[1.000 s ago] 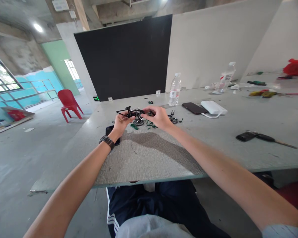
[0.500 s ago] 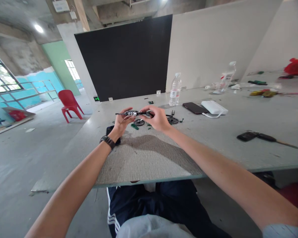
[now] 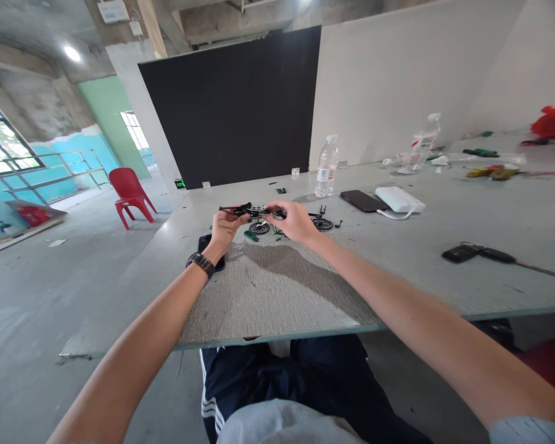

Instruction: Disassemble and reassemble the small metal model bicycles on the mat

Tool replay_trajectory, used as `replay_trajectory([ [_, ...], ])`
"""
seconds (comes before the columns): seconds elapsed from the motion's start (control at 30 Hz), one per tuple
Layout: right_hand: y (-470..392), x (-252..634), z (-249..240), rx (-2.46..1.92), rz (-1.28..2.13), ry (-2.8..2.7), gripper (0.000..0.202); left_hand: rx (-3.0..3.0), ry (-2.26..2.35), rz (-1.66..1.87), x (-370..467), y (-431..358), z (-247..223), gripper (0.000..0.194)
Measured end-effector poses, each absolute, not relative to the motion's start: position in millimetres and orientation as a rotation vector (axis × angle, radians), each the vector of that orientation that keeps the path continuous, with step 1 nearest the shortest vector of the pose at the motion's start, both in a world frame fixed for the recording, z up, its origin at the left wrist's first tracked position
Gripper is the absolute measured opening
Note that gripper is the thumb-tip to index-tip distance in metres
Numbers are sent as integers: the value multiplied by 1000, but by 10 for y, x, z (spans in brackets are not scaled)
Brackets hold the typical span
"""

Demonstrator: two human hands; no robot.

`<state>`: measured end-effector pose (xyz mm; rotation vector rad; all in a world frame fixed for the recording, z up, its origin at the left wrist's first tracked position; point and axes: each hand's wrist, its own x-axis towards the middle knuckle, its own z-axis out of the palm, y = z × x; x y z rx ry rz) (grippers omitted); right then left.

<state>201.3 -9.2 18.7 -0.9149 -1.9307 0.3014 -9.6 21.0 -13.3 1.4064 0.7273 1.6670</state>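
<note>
A small black-and-white model bicycle part (image 3: pixel 258 208) is held up above the table between both hands. Its black end lies in the closed fingers of my left hand (image 3: pixel 226 231). From the other side, the fingertips of my right hand (image 3: pixel 296 222) pinch it, hiding some of its surface. Below it on the table lies a small spoked wheel (image 3: pixel 259 228), and a second spoked wheel (image 3: pixel 322 223) lies just right of my right hand. Green pieces (image 3: pixel 251 236) are scattered beside the nearer wheel. A dark phone (image 3: pixel 219 262) lies partly behind my left wrist.
A water bottle (image 3: pixel 327 166) stands behind the wheels, with a second bottle (image 3: pixel 424 145) farther right. A phone (image 3: pixel 361 201) and a white power bank (image 3: pixel 400 200) lie to the right. Keys (image 3: pixel 462 252) and a screwdriver (image 3: pixel 496 255) are nearer. A black panel (image 3: pixel 240 111) borders the back.
The model bicycle part has turned, and its white lattice section now sits further right, closer to my right hand. My left fingers have shifted their grip and come down from above it.
</note>
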Motion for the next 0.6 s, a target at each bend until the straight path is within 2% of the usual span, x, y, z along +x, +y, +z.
replay_trajectory([
  [0.2, -43, 2029, 139, -959, 361, -2063, 49, 1374, 829, 1611, -99, 178, -114, 39],
  [0.6, -89, 2000, 166, -957, 407, -1954, 48, 1418, 783, 1564, -81, 104, -96, 42],
])
